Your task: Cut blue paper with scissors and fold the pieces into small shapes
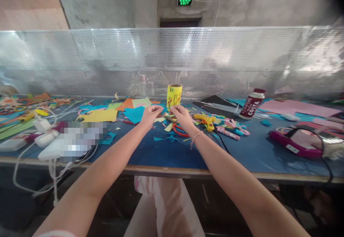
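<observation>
My left hand [151, 116] is held over the middle of the table with thumb and fingertips pinched together. A short gap to its right, my right hand [183, 118] pinches in the same way, wearing a thin pink bracelet. Whatever the fingertips hold is too small to make out. Just behind them stands a yellow printed cardboard tube [174, 94]. Beneath the right hand are a red-orange loop [180, 131], perhaps a scissors handle, and cut paper scraps [169, 127]. To its right lies a yellow glue gun [206, 121] with a black cord.
Blue paper [134, 114] and yellow paper [99, 115] lie left of the hands. A white power bank or device [49, 153] with cables sits at front left. A Costa bottle [252, 104] and a magenta case [294, 144] are at right. A perforated metal screen [172, 51] closes the back.
</observation>
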`<state>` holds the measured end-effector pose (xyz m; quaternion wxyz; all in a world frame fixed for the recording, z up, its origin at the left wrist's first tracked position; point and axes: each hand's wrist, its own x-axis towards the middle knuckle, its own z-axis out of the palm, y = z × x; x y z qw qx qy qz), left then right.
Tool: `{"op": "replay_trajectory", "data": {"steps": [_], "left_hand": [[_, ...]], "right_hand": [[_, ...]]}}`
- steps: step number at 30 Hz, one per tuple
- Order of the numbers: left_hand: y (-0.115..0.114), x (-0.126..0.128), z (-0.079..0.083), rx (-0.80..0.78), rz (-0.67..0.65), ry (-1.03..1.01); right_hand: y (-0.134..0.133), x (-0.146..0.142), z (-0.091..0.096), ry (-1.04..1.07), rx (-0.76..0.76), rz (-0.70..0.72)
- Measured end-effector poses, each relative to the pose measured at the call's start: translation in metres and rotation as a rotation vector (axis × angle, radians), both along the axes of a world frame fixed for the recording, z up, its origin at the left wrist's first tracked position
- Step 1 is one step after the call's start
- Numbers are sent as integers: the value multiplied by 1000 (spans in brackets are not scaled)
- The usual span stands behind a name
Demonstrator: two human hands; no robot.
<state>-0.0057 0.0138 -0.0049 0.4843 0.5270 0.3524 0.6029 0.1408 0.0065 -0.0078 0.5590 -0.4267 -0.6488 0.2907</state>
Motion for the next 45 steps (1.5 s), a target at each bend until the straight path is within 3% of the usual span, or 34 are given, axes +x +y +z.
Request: {"op": "replay_trajectory", "data": {"steps": [3, 11, 15, 19, 22, 26, 28, 31, 45], "left_hand": [[-2, 1, 0, 68, 22, 142], [-3, 5, -3, 39, -65, 116], [-1, 0, -1, -7, -110, 208], [-1, -4, 2, 14, -166, 317], [-2, -3, 3, 31, -129, 296], [-2, -1, 1, 12, -36, 151], [-2, 0, 1, -40, -30, 58], [-2, 0, 1, -115, -76, -45], [-4, 2, 0, -105, -151, -82]], "right_hand": [[-1, -5, 0, 11, -127, 90], [4, -4, -4, 4, -86, 205], [1, 3, 2, -119, -77, 236], [-5, 6, 8, -253, -92, 204], [-6, 5, 8, -323, -63, 152], [-5, 5, 2, -312, 238, -1], [-4, 5, 0, -348, 385, 0], [-4, 5, -1, -413, 477, 48], [-5, 5, 4, -302, 374, -51]]}}
